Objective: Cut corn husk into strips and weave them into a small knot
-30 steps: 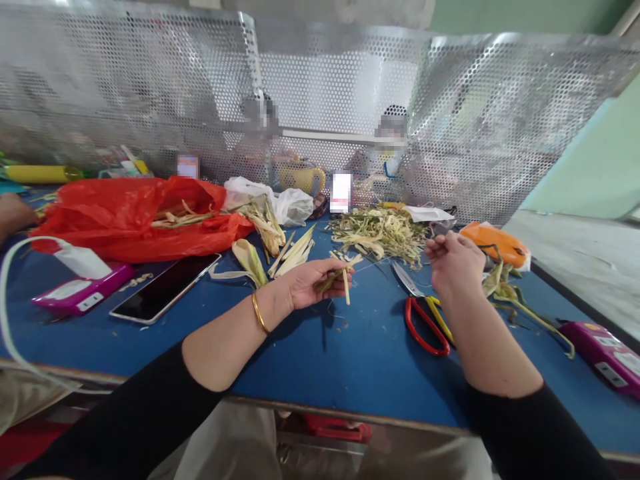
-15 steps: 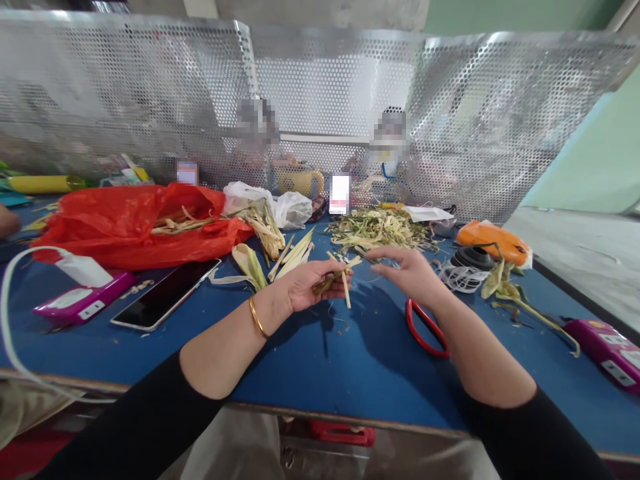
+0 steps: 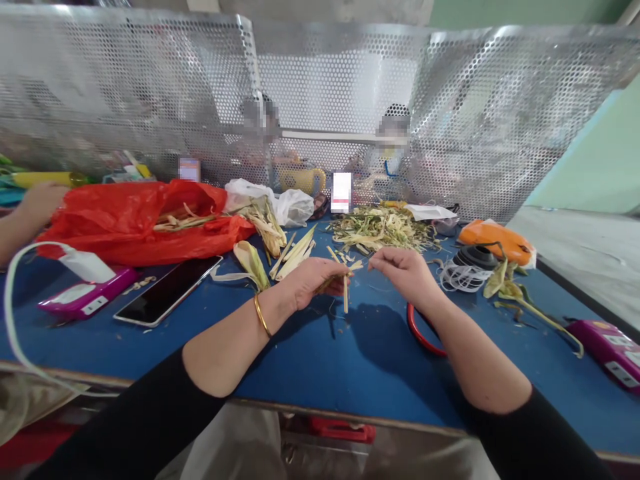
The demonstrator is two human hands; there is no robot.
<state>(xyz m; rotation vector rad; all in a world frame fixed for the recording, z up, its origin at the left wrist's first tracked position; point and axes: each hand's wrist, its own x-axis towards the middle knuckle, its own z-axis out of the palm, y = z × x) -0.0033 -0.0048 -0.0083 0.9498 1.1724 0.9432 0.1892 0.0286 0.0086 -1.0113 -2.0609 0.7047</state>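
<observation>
My left hand (image 3: 320,275), with a gold bangle on the wrist, is closed round a small bundle of corn husk strips (image 3: 346,297). One pale strip hangs down past its fingertips and another sticks up. Just to the right, apart from the bundle, my right hand (image 3: 404,275) is closed in a pinch; anything in its fingertips is too fine to make out. Under my right forearm lies a red loop (image 3: 417,333), like a scissors handle, partly hidden. Loose husk leaves (image 3: 297,257) lie beyond my left hand.
A heap of shredded husk (image 3: 383,227) lies behind the hands. At left are a red plastic bag (image 3: 110,220), a dark-screened phone (image 3: 170,293) and a purple power strip (image 3: 90,293). A white cord coil (image 3: 465,273) is at right. Another person's hand (image 3: 43,203) is far left.
The fingers of my right hand have come together into a pinch. My left hand has turned more palm-down over the bundle. At far left the other person's hand has moved further into view.
</observation>
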